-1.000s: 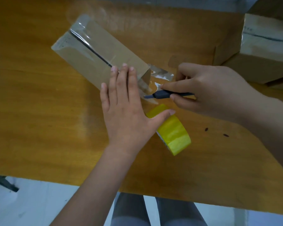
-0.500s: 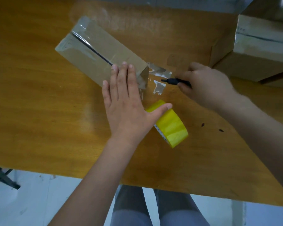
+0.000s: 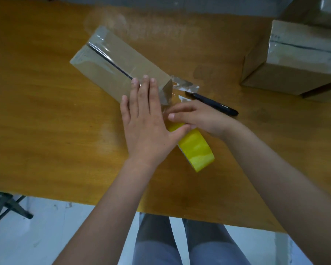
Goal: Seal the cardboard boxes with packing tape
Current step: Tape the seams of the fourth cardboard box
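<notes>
Fingers [image 3: 144, 88] of the left hand [image 3: 147, 127] lie straight and close together, pressing flat on the near end of a long cardboard box [image 3: 120, 67]. From those fingertips, the box's long axis runs away and leftward. Beside them, the right hand [image 3: 197, 115] reaches in, fingers extended, touching the yellow tape roll [image 3: 196, 148].

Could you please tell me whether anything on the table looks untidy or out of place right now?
Yes: a crumpled, ragged piece of clear packing tape juts loose off the near end of the long brown cardboard box, not pressed flat. The black utility knife lies beside it on the wooden table.
</notes>
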A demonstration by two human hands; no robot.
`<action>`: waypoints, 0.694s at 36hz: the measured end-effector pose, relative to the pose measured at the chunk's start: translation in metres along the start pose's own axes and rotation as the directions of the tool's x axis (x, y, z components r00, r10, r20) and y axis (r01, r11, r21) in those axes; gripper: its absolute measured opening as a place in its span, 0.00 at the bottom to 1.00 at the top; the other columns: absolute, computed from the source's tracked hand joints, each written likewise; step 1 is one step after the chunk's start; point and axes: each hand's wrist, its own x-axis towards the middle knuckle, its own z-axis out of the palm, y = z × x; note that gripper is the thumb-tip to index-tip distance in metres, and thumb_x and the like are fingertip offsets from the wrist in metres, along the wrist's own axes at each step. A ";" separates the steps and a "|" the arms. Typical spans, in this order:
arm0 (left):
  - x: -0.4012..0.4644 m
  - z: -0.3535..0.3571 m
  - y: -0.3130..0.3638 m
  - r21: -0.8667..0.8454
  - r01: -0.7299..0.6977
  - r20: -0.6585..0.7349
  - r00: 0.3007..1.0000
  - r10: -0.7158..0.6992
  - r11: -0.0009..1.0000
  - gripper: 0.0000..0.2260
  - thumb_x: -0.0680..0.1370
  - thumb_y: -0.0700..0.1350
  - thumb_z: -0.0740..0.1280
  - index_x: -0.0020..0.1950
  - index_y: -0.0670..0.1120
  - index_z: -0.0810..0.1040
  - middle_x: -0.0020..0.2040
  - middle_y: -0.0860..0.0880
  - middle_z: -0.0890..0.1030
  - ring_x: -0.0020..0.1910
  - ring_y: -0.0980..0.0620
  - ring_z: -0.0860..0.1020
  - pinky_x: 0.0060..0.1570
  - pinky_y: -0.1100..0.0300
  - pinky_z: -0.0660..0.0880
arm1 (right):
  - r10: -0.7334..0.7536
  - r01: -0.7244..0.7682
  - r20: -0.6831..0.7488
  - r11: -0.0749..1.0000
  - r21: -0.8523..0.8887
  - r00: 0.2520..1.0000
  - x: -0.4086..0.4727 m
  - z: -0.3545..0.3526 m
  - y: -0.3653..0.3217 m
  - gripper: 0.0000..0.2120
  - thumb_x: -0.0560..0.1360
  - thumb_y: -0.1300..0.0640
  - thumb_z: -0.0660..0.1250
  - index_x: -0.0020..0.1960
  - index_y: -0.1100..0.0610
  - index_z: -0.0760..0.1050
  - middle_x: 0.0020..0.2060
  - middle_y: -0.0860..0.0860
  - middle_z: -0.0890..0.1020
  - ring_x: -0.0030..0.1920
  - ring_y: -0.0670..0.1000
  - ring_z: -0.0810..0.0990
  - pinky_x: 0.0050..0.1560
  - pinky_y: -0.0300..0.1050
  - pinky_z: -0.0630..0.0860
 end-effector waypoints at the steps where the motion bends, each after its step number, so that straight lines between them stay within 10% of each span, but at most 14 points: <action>1: 0.000 -0.001 -0.001 0.001 -0.009 0.012 1.000 0.009 1.000 0.49 0.67 0.75 0.51 0.78 0.43 0.50 0.78 0.44 0.53 0.78 0.46 0.47 0.73 0.52 0.40 | -0.009 0.008 0.037 1.000 0.028 0.999 0.002 0.001 0.000 0.11 0.78 0.58 0.65 0.59 0.58 0.78 0.55 0.51 0.82 0.56 0.45 0.79 0.59 0.42 0.75; 9: 0.003 -0.018 -0.014 -0.219 -0.041 0.049 0.997 0.053 0.975 0.32 0.77 0.61 0.48 0.78 0.47 0.56 0.78 0.50 0.55 0.77 0.53 0.47 0.72 0.58 0.40 | -0.131 0.128 0.021 0.986 0.110 0.991 -0.001 0.007 0.008 0.08 0.77 0.65 0.64 0.53 0.60 0.80 0.48 0.58 0.83 0.48 0.42 0.81 0.53 0.34 0.73; 25: 0.018 -0.009 -0.011 -0.086 -0.066 -0.124 0.991 0.055 0.994 0.15 0.77 0.40 0.65 0.63 0.41 0.78 0.63 0.44 0.78 0.66 0.41 0.73 0.57 0.48 0.66 | -0.180 0.202 -0.182 0.973 0.110 0.967 -0.057 0.011 0.013 0.12 0.76 0.68 0.64 0.59 0.65 0.77 0.47 0.57 0.83 0.47 0.41 0.81 0.52 0.33 0.74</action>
